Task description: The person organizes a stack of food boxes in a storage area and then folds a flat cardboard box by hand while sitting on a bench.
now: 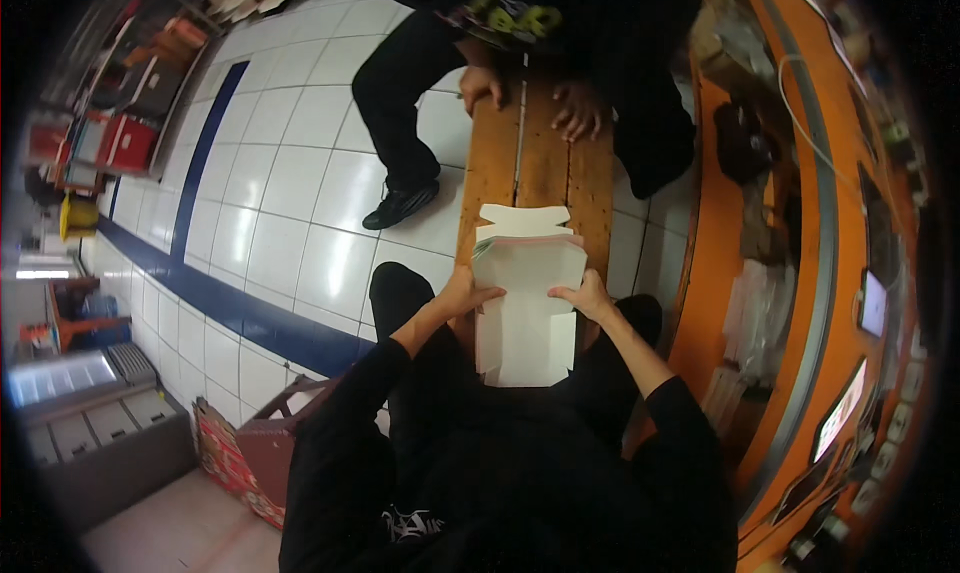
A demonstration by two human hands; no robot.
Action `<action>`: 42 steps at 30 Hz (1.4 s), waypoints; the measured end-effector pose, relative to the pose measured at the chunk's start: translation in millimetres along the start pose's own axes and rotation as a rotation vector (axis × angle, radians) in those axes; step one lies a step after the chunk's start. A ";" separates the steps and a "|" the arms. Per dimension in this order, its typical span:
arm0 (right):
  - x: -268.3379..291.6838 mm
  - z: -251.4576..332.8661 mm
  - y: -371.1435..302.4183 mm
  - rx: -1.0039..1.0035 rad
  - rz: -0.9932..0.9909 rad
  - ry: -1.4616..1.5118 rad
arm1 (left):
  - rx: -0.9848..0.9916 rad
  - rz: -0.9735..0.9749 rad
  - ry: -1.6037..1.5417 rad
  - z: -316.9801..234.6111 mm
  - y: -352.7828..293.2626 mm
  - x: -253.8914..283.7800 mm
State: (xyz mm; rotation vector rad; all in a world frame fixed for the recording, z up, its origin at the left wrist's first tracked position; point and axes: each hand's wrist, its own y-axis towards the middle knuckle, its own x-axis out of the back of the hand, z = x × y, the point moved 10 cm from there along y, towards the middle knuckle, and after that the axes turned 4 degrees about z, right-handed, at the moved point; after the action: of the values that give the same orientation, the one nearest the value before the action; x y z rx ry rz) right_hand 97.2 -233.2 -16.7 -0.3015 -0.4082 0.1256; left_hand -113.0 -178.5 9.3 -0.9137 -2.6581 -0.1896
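Observation:
A white die-cut cardboard box blank, with cut flaps and fold lines along its edges, lies in front of me over the near end of a wooden bench. Further layers show at its far edge, so it may be more than one sheet. My left hand grips its left side, thumb on top and fingers beneath. On the opposite side my right hand holds the edge the same way. The fingers under the cardboard are hidden.
Across the bench sits a person in black, one hand and another hand resting on the wood. An orange shelf unit with devices and bags runs along the right. A patterned carton stands at lower left, on tiled floor.

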 end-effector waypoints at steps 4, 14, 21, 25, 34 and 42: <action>-14.6 2.8 -7.5 0.027 0.093 0.094 | 0.325 0.112 -0.020 25.5 -16.1 -16.8; -17.0 43.2 -17.5 0.503 0.209 0.346 | -0.318 0.299 0.333 -50.1 -11.1 -21.8; -25.4 38.0 -25.3 0.446 0.288 0.102 | -0.344 0.665 0.452 -56.5 -24.1 -37.2; -19.8 47.8 -30.3 0.576 0.205 0.024 | -0.261 0.839 0.561 -52.0 -20.1 -46.7; 23.2 46.0 -4.8 0.231 -0.267 0.088 | 0.381 0.227 -0.216 -19.4 -0.9 -17.1; 25.1 12.2 40.6 0.045 -0.038 0.334 | 0.442 0.177 -0.368 -3.1 31.7 -5.4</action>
State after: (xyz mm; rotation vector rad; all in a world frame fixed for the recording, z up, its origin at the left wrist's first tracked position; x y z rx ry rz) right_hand 112.6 -187.0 -9.4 -0.2642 -0.0797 0.0460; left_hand -88.6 -157.4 11.0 -1.0999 -2.7388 0.6392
